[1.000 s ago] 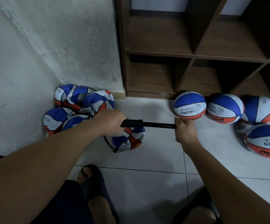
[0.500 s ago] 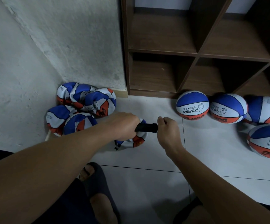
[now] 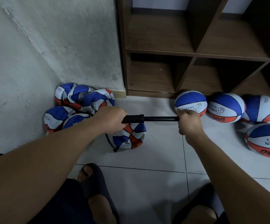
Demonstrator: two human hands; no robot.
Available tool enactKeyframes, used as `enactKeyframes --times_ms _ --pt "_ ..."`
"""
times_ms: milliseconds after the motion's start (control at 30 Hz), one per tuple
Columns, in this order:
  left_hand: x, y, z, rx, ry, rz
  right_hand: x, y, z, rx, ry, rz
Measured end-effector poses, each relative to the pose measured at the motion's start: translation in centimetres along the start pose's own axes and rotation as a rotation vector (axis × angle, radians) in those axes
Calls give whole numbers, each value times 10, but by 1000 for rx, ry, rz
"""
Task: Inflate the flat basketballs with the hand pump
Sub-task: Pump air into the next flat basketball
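A black hand pump [image 3: 147, 119] lies level in front of me, its rod drawn far out to the right. My left hand [image 3: 111, 119] grips the pump's barrel. My right hand [image 3: 190, 122] grips the handle at the rod's end. Under the barrel a flat blue, white and orange basketball [image 3: 131, 137] lies crumpled on the tiled floor, with the pump's thin black hose [image 3: 111, 143] looping to it. Several more flat balls [image 3: 77, 102] are heaped in the wall corner to the left.
Several inflated balls [image 3: 224, 108] sit on the floor at the right, along the foot of a dark wooden cubby shelf [image 3: 194, 54]. A rough white wall stands at the left. My feet in dark sandals [image 3: 90, 178] are on the tiles below.
Half a second ago the pump's rod was pushed in, with my hands close together. My right hand has since pulled the handle out to the right, as it was one second ago.
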State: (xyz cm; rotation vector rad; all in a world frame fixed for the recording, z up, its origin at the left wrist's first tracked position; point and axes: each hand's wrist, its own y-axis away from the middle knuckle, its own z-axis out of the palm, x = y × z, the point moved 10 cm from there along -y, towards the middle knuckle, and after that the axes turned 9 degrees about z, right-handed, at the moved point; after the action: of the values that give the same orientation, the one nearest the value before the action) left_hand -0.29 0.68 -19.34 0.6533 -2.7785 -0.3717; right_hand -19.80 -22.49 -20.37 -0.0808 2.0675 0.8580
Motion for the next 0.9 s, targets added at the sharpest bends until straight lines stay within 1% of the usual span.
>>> enactKeyframes --times_ms 133,267,433,667,833,900 --pt "9 -1 15 -63 -7 27 7 6 6 29 16 -9" --pt "26 -3 12 -38 2 51 -3 33 29 40 175 -143" --pt "45 -1 12 -48 21 97 -2 51 59 2 217 -216" --pt "54 -2 9 -32 32 117 2 48 66 -13 192 -195" --pt "48 -3 17 -84 53 124 7 46 70 -85 220 -156" --pt "34 -2 20 -101 53 104 12 35 56 -81 236 -113"
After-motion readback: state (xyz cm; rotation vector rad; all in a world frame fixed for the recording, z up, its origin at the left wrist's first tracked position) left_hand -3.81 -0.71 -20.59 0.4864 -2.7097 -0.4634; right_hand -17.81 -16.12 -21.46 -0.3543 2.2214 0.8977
